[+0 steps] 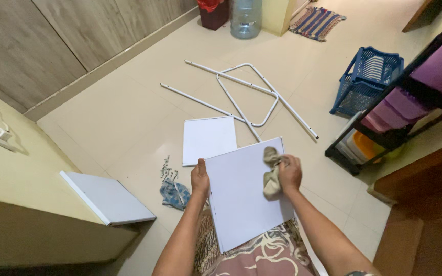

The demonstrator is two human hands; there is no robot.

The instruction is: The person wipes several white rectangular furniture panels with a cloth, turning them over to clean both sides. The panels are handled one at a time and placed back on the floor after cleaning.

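Person seated on the floor, white board [244, 197] resting tilted across the lap. Left hand [199, 178] clamped on the board's left edge, thumb on top. Right hand [288, 173] closed around a beige rag [271, 174], pressed onto the board's upper right face. Hands apart, one on each side of the board.

Just beyond the board, a smaller white panel [208, 139] lies flat on the floor [129, 117], near but not clearly touching. Left of it, a small scatter of screws [167, 168], and just below those a blue cloth [175, 194], close to the left hand. Farther out, white metal tubes [246, 94] lie crossed on the tiles: a bent loop frame plus straight rods, one rod end reaching the smaller panel's top corner.

Far left, another white board [106, 197] sits on a low ledge, overhanging its edge. Right side: dark shelf rack [400, 107] with purple bins, blue basket [367, 79] on the floor beside it. At top, a water jug [245, 18], red bin [212, 11] and striped mat [317, 21].
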